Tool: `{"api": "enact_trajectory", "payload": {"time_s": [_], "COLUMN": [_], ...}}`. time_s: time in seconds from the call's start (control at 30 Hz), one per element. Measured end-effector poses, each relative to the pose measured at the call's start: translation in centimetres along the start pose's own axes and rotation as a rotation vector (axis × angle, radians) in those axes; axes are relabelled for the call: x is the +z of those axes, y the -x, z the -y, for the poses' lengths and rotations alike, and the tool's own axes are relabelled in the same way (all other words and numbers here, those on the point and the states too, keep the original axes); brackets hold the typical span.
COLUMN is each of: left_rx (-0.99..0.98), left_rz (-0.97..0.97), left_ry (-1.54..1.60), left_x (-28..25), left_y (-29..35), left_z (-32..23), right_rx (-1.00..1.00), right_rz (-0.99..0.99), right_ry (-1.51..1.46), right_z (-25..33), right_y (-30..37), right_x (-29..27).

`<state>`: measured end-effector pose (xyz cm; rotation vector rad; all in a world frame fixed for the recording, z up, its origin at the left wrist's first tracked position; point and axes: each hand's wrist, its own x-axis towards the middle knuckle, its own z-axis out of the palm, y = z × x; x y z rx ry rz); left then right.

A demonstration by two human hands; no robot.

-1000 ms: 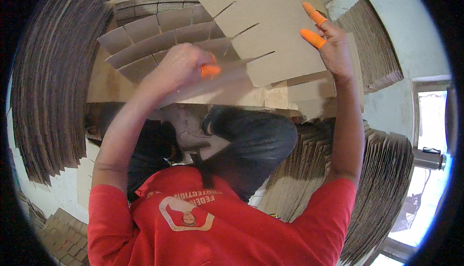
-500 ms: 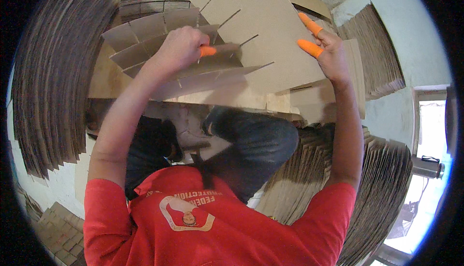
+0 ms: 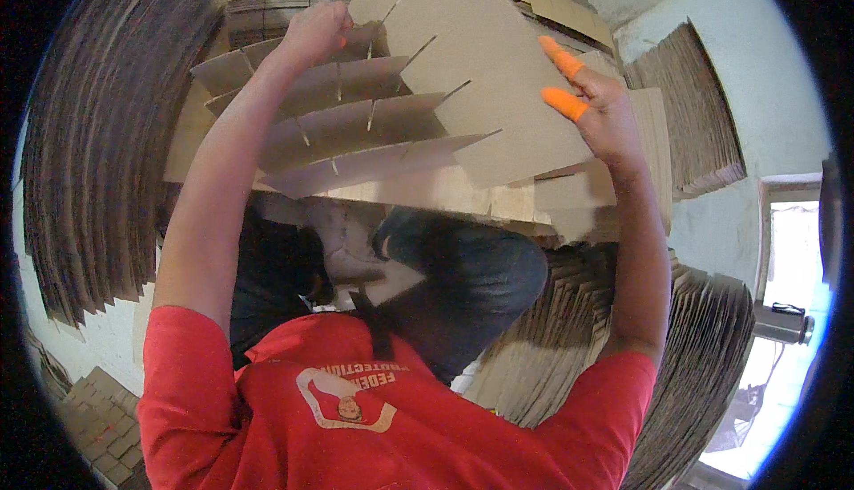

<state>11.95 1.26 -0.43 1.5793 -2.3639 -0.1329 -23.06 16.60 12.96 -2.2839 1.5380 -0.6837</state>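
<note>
A large slotted cardboard sheet (image 3: 480, 72) stands tilted above the table. My right hand (image 3: 609, 116), with orange finger covers on two fingers, grips its right edge. Several slotted cardboard strips (image 3: 356, 125) fan out to the left, their right ends meeting the sheet at its slots. At the far end of this row my left hand (image 3: 313, 36) is closed, pinching the top of the farthest strip (image 3: 363, 38). An orange cover peeks out at its fingertips; the rest of the fingers are hidden behind the hand.
The wooden table (image 3: 400, 189) has its near edge just above my knees. A bundle of slotted cardboard (image 3: 289, 9) lies at the back left. Tall cardboard stacks rise at the left (image 3: 107, 134), far right (image 3: 685, 107) and lower right (image 3: 685, 356).
My left hand has moved away from me and slightly left, from a middle strip to the farthest one. The nearer strips now stand separately along the sheet. My right hand has lowered slightly.
</note>
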Motion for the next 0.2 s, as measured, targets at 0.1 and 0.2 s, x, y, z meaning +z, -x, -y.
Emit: {"api": "enact_trajectory", "payload": {"time_s": [0.1,0.2], "left_rx": [-0.009,-0.045], "left_rz": [0.022,0.019], "left_ry": [-0.020,-0.044], "left_x": [-0.1,0.0], "left_y": [0.1,0.0], "left_z": [-0.6,-0.7], "right_rx": [-0.034,-0.086], "right_rz": [0.125,0.168], "right_ry": [0.119,0.087], "right_z": [0.2,-0.8], "right_y": [-0.5,-1.4], "right_x": [1.3,3.8]}}
